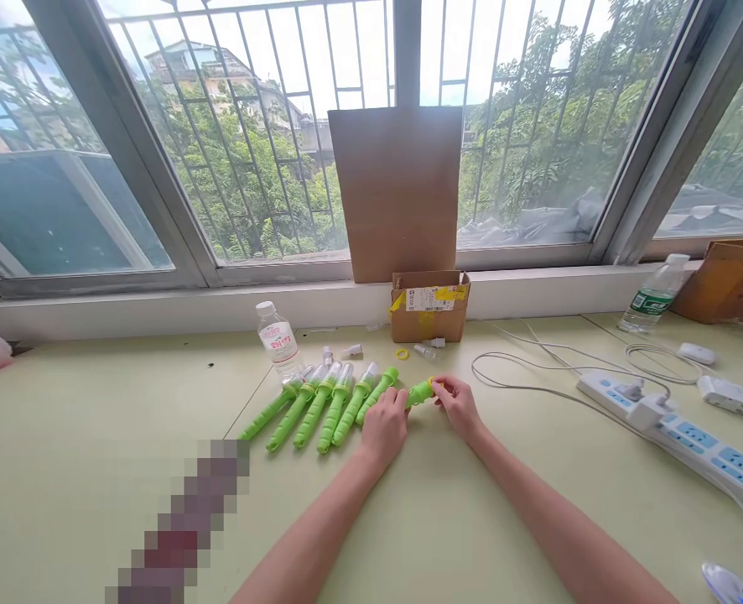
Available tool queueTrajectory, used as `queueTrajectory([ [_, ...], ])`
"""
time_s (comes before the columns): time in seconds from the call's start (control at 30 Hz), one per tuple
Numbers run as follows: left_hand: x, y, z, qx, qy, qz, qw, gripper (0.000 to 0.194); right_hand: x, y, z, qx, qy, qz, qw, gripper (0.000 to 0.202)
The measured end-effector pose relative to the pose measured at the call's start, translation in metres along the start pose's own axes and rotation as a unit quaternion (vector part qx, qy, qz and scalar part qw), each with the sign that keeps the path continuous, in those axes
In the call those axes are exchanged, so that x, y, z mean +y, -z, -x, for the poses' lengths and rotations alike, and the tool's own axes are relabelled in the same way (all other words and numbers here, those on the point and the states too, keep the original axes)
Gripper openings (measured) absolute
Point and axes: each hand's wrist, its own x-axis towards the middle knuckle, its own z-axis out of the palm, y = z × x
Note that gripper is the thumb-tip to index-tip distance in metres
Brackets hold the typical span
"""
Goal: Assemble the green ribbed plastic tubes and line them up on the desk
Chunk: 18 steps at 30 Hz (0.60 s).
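Observation:
My left hand [385, 422] is closed around a green ribbed tube [419, 393]. At the tube's far end, my right hand [458, 406] pinches a yellow ring [433, 383], which sits at that end. Just left of my hands lies another green tube [379, 396] without a clear top. Beside it, several green tubes with clear plastic tops [327, 403] lie in a slanted row. A loose yellow ring [402, 354] rests behind my hands. Small clear pieces with white ends, one of them a clear cap piece [426, 352], lie near it.
An open cardboard box [430, 323] stands at the back, with a cardboard sheet [400, 193] upright behind it. A water bottle [279, 344] stands behind the row. To the right are a power strip [679, 436], cables, a charger [724, 393] and another bottle [653, 295].

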Motion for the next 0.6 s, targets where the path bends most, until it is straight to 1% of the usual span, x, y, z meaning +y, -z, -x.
queueTrajectory([
  [0.17, 0.0, -0.0004, 0.0007, 0.003, 0.003, -0.003, 1.0, 0.013, -0.0011, -0.0001, 0.0005, 0.004, 0.031, 0.007, 1.0, 0.028],
  [0.37, -0.0001, -0.0009, 0.0003, 0.005, 0.009, 0.005, 1.0, 0.013, -0.0042, 0.0008, 0.0019, 0.031, 0.078, 0.049, 0.995, 0.027],
  [0.6, -0.0002, 0.0005, 0.0001, -0.003, 0.009, 0.017, 1.0, 0.013, -0.0048, -0.0001, 0.0029, 0.022, 0.067, 0.054, 0.996, 0.025],
])
